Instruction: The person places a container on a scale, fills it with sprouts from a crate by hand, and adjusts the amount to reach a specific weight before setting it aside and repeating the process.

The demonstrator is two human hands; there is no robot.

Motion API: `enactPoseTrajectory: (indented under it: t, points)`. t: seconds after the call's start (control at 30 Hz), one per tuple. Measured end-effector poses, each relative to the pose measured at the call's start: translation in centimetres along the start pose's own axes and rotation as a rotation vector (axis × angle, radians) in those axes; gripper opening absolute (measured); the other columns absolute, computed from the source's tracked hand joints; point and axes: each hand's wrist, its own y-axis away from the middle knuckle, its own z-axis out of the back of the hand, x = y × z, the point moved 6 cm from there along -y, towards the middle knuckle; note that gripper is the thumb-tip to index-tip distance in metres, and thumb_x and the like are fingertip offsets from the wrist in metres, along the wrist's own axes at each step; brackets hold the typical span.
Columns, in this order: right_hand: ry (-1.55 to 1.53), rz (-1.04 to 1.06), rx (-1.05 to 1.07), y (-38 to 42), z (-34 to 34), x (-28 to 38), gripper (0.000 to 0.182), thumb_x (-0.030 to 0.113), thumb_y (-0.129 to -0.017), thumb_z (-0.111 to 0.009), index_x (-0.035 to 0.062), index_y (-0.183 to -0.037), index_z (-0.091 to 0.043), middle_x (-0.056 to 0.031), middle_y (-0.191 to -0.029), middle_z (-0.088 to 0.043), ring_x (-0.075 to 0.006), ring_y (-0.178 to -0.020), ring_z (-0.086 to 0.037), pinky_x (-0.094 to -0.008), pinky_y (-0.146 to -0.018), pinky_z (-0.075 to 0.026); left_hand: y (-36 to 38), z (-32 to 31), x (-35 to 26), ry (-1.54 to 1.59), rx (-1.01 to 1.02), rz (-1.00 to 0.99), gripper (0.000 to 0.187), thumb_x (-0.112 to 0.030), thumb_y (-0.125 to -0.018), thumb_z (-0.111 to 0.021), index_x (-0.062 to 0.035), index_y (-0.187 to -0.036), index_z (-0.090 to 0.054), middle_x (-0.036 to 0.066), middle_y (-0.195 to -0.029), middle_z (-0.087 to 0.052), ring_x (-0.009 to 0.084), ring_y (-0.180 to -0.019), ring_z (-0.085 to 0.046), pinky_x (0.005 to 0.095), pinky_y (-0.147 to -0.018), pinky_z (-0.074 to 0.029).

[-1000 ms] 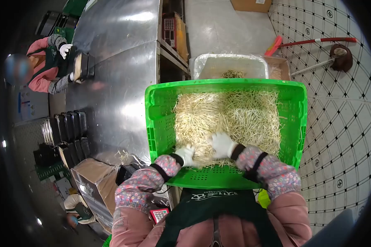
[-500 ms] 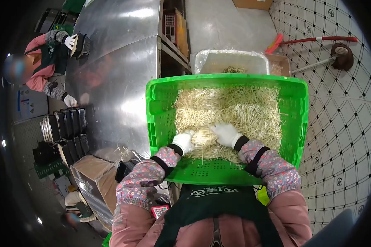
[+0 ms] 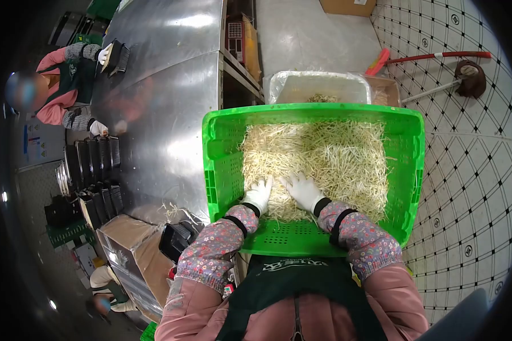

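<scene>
The left hand and the right hand, both in white gloves, lay flat side by side with fingers spread, pressed into the near edge of the bean sprouts and clamped on nothing. The sprouts filled the green crate, heaped toward its far wall. A hard push risked spilling strands over that rim toward the lined bin beyond, or onto the steel table beside it.
</scene>
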Motion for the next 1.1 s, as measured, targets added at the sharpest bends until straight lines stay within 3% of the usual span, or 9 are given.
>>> enactPoseTrajectory:
  t: [0.07,0.17,0.2,0.47,0.6,0.73,0.83,0.93,1.1]
  points:
    - [-0.291,-0.048,0.011,-0.6,-1.0,-1.3,0.066,0.012,-0.075,-0.063,0.0135,-0.139,-0.044,-0.0157,-0.114,-0.057,-0.0356,-0.099,-0.060,-0.0463,-0.070,-0.052,-0.3,0.2,0.8,0.074,-0.071,-0.010,0.081,-0.018,-0.067,-0.076,-0.0027,-0.137,-0.038,0.024,-0.121,-0.055,0.0411,-0.103,-0.060,0.0456,-0.083,-0.052]
    - [-0.407,-0.073,0.007,-1.1,0.1,-3.0,0.061,0.010,-0.073,-0.063,0.0113,-0.133,-0.049,-0.0141,-0.096,-0.060,-0.0348,-0.089,-0.061,-0.0461,-0.070,-0.052,0.5,1.8,1.6,0.237,-0.132,-0.059,0.061,-0.014,-0.068,-0.072,-0.0008,-0.123,-0.051,0.025,-0.107,-0.062,0.0405,-0.098,-0.062,0.0446,-0.082,-0.052]
    - [-0.471,-0.147,-0.008,-1.1,1.1,-4.0,0.060,0.012,-0.071,-0.064,0.0094,-0.130,-0.052,-0.0179,-0.095,-0.064,-0.0364,-0.088,-0.063,-0.0452,-0.074,-0.052,2.1,3.5,1.5,0.258,-0.257,-0.083,0.030,-0.011,-0.073,-0.067,-0.0012,-0.098,-0.056,0.023,-0.094,-0.064,0.0393,-0.088,-0.065,0.0450,-0.076,-0.053]
    - [-0.770,-0.428,-0.142,-1.9,10.0,-10.3,0.061,0.025,-0.066,-0.072,0.0122,-0.124,-0.058,-0.0189,-0.100,-0.068,-0.0341,-0.093,-0.066,-0.0408,-0.081,-0.053,6.9,3.7,0.3,-0.061,-0.297,-0.370,0.025,-0.007,-0.073,-0.060,-0.0043,-0.097,-0.054,0.016,-0.087,-0.058,0.0327,-0.077,-0.060,0.0456,-0.060,-0.050]
    - [-0.611,-0.197,-0.028,-4.9,6.4,-5.0,0.075,0.025,-0.066,-0.073,0.0124,-0.135,-0.049,-0.0188,-0.123,-0.058,-0.0331,-0.104,-0.062,-0.0432,-0.086,-0.051,9.1,4.7,-3.3,-0.070,-0.221,-0.506,0.078,-0.016,-0.069,-0.074,-0.0047,-0.139,-0.042,0.019,-0.123,-0.056,0.0402,-0.111,-0.056,0.0454,-0.087,-0.051]
    - [-0.203,-0.076,0.096,-3.9,4.2,-2.0,0.100,0.034,-0.063,-0.081,0.0146,-0.148,-0.031,-0.0217,-0.149,-0.032,-0.0423,-0.131,-0.040,-0.0534,-0.099,-0.041,6.7,6.2,-1.8,0.220,-0.222,-0.502,0.088,-0.028,-0.069,-0.079,-0.0092,-0.144,-0.035,0.015,-0.131,-0.053,0.0329,-0.118,-0.053,0.0449,-0.091,-0.048]
    - [-0.175,-0.135,0.023,-1.7,5.7,-2.0,0.119,0.046,-0.059,-0.085,0.0129,-0.152,-0.018,-0.0242,-0.154,-0.019,-0.0480,-0.139,-0.023,-0.0577,-0.107,-0.030,4.8,9.0,-0.8,0.128,-0.384,-0.357,0.116,-0.029,-0.058,-0.087,-0.0152,-0.152,-0.019,0.016,-0.153,-0.028,0.0370,-0.140,-0.028,0.0556,-0.106,-0.035]
    - [-0.128,-0.186,0.068,0.0,4.3,-2.7,0.127,0.049,-0.055,-0.087,0.0086,-0.152,-0.016,-0.0245,-0.154,-0.021,-0.0461,-0.141,-0.021,-0.0552,-0.111,-0.025,1.2,8.1,-1.5,0.094,-0.136,-0.210,0.139,-0.028,-0.047,-0.093,-0.0186,-0.154,-0.003,0.014,-0.160,-0.004,0.0427,-0.145,-0.011,0.0652,-0.109,-0.024]
    - [-0.108,-0.293,0.019,-0.9,1.2,-3.8,0.088,0.019,-0.071,-0.074,0.0055,-0.146,-0.029,-0.0199,-0.133,-0.047,-0.0356,-0.122,-0.048,-0.0441,-0.096,-0.044,-3.8,4.7,-1.3,0.240,-0.127,-0.109,0.127,-0.021,-0.055,-0.088,-0.0124,-0.151,-0.006,0.025,-0.150,-0.023,0.0450,-0.127,-0.042,0.0502,-0.100,-0.044]
